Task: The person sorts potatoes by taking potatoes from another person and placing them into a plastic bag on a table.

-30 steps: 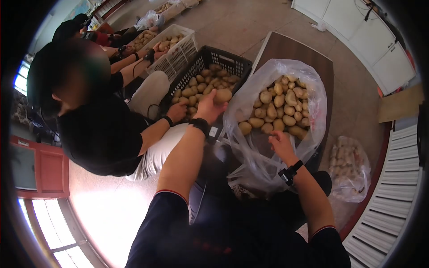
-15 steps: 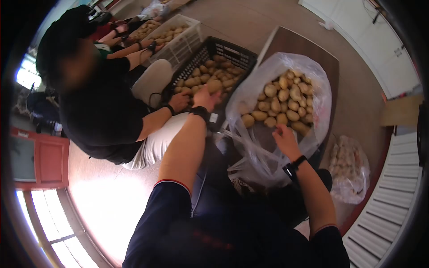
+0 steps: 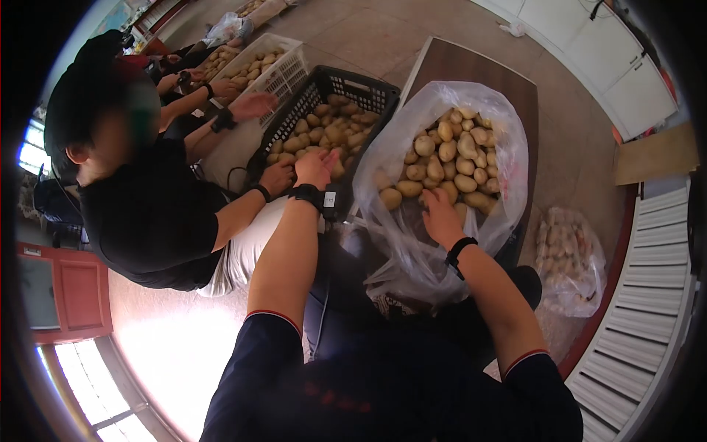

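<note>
Over the black crate (image 3: pixel 355 82) of potatoes, my left hand (image 3: pixel 315 168) is open with its palm low and its fingers stretched across the potatoes (image 3: pixel 335 135). No potato shows clearly in its grasp. A large clear plastic bag (image 3: pixel 513 155) stands open on the dark board, with many potatoes (image 3: pixel 447 151) inside. My right hand (image 3: pixel 440 215) reaches over the bag's near side. Its fingers are apart and bent, with the tips at the nearest potatoes, partly hiding one of them.
A co-worker in black (image 3: pixel 147 214) sits at the left, one hand (image 3: pixel 277 178) at the black crate and another (image 3: pixel 254 105) above it. Beyond are a white crate (image 3: pixel 293 65) and other people's arms. A filled bag (image 3: pixel 568 258) lies on the floor at the right.
My left hand has lowered over the crate and opened from the large potato it held. My right hand has moved up to the potatoes in the bag. The co-worker's farther hand has lifted.
</note>
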Demonstrator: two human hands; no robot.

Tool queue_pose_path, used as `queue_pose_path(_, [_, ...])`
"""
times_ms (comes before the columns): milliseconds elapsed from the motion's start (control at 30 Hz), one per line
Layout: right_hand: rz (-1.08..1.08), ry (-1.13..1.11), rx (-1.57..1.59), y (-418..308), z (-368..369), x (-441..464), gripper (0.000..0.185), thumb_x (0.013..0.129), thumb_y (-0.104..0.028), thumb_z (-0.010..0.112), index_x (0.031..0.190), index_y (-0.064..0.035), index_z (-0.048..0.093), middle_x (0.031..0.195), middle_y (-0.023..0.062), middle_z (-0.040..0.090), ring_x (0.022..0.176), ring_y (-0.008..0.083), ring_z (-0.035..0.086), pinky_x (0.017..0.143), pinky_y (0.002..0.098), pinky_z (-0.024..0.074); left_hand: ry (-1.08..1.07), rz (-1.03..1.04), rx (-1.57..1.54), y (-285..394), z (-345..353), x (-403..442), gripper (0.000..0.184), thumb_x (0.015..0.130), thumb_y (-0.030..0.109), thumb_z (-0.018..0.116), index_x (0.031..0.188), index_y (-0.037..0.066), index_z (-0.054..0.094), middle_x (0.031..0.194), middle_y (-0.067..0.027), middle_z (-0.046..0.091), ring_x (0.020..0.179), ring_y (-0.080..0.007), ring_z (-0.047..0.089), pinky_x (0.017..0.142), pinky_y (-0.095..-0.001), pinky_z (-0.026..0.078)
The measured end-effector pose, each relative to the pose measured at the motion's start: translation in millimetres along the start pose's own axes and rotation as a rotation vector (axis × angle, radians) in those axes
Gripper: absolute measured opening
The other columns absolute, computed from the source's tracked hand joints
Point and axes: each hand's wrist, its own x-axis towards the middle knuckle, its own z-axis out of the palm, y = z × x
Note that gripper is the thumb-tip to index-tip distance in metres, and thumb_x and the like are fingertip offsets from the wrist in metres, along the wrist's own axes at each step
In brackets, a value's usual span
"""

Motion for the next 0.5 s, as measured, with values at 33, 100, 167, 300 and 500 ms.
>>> queue_pose_path(33, [0.042, -0.037, -0.044, -0.3, -1.2, 1.9, 0.042, 0.084, -0.009, 0.060, 0.125, -0.0059, 0.051, 0.123, 0.0193, 0.047, 0.104, 0.0390, 0.057, 0.088, 0.0450, 0.0487, -0.055, 0.008, 0.067, 1.6, 6.1, -10.5, 0.024, 0.094, 0.012, 0.049, 0.105, -0.007, 0.055, 0.109, -0.0217, 0.060, 0.102, -0.0371, 0.063, 0.082, -0.0444, 0.057])
queue_pose_path(100, [0.027, -0.060, -0.096, 0.1, -3.1, 1.0, 0.041, 0.083, -0.008, 0.060, 0.123, -0.0066, 0.053, 0.120, 0.0191, 0.048, 0.101, 0.0393, 0.057, 0.087, 0.0452, 0.0489, -0.042, -0.006, 0.163, 4.0, 24.0, -29.9, 0.018, 0.092, 0.004, 0.046, 0.104, -0.008, 0.053, 0.102, -0.0208, 0.060, 0.101, -0.0348, 0.063, 0.080, -0.0420, 0.058])
queue_pose_path(167, [-0.008, -0.048, -0.162, 2.1, 0.4, -1.9, 0.040, 0.081, -0.006, 0.062, 0.121, -0.0085, 0.054, 0.112, 0.0183, 0.050, 0.096, 0.0388, 0.057, 0.084, 0.0456, 0.0493, -0.044, -0.076, 0.162, 5.6, 27.9, -35.3, 0.017, 0.091, 0.005, 0.051, 0.105, -0.005, 0.050, 0.103, -0.0186, 0.054, 0.095, -0.0362, 0.061, 0.083, -0.0451, 0.057])
queue_pose_path(300, [-0.059, -0.106, -0.191, 7.2, 10.8, -6.7, 0.044, 0.079, -0.006, 0.064, 0.121, -0.0078, 0.053, 0.110, 0.0187, 0.053, 0.098, 0.0396, 0.057, 0.085, 0.0463, 0.0488, -0.033, -0.045, 0.182, -0.4, 43.2, -43.0, 0.018, 0.090, 0.005, 0.054, 0.105, -0.003, 0.050, 0.099, -0.0166, 0.054, 0.088, -0.0351, 0.063, 0.078, -0.0453, 0.058])
queue_pose_path(500, [0.102, 0.067, 0.148, 5.2, 13.5, -1.2, 0.045, 0.085, -0.018, 0.065, 0.125, -0.0032, 0.052, 0.114, 0.0237, 0.057, 0.105, 0.0401, 0.057, 0.089, 0.0427, 0.0477, -0.181, -0.092, 0.521, -10.4, 65.5, -77.7, 0.031, 0.093, 0.020, 0.056, 0.117, 0.002, 0.050, 0.099, -0.0120, 0.057, 0.078, -0.0282, 0.064, 0.063, -0.0381, 0.055])
